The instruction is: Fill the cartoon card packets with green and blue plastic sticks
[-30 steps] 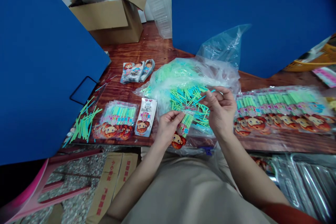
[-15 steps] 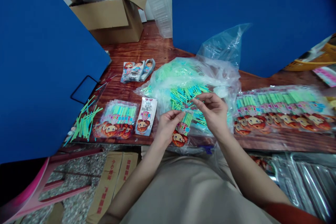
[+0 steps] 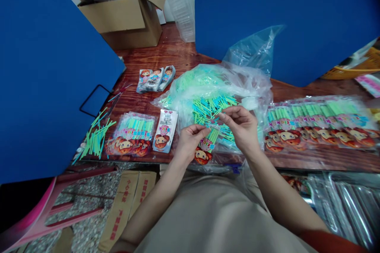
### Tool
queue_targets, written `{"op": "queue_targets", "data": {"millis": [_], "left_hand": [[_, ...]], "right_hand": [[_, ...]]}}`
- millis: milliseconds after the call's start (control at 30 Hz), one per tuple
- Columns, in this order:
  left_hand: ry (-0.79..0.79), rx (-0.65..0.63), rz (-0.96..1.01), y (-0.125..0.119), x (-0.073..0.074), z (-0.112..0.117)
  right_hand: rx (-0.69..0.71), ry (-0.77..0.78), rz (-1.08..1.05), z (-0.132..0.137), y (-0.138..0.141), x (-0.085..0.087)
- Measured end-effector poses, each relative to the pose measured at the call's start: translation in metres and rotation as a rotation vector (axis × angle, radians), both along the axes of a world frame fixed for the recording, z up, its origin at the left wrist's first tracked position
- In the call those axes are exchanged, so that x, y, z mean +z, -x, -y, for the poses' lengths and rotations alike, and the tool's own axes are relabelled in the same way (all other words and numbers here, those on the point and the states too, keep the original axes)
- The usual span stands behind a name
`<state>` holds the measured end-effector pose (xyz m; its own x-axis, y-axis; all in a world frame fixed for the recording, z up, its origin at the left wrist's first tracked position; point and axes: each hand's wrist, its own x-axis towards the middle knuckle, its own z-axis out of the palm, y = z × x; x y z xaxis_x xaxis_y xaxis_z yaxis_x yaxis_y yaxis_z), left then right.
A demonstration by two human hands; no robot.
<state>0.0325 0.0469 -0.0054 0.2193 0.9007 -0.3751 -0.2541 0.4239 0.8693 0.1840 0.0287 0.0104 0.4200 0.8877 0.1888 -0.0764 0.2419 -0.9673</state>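
My left hand (image 3: 190, 141) pinches the upper edge of a clear plastic packet (image 3: 204, 153), which holds green sticks and a card with a cartoon face. Just to the right and slightly higher, my right hand (image 3: 242, 126) is closed in a pinch, thumb against forefinger. What lies between those fingertips is too small to make out. Both hands are over the front of a large clear bag (image 3: 252, 77), whose opening shows a heap of loose green and blue sticks (image 3: 208, 106).
Filled packets (image 3: 133, 134) and a stack of printed cards (image 3: 165, 130) lie left. More filled packets (image 3: 320, 122) form a row at right. Loose sticks (image 3: 96, 138) sit near the left edge. Behind are folded cards (image 3: 152, 79), a cardboard box (image 3: 124, 19) and blue panels (image 3: 267, 8).
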Motion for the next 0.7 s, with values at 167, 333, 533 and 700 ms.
{"op": "queue_targets", "data": {"millis": [167, 333, 533, 700], "left_hand": [[0.021, -0.008, 0.028, -0.001, 0.005, -0.001], [0.056, -0.002, 0.077, -0.002, 0.004, -0.001], [0.089, 0.003, 0.088, -0.003, 0.001, 0.001], [0.117, 0.008, 0.111, -0.006, -0.001, 0.003]], "right_hand": [[0.048, -0.038, 0.195, 0.003, -0.002, -0.003], [0.163, -0.060, 0.453, 0.004, -0.008, 0.000], [0.423, 0.044, 0.572, 0.007, -0.019, -0.001], [0.315, 0.120, 0.519, 0.008, -0.019, -0.006]]}}
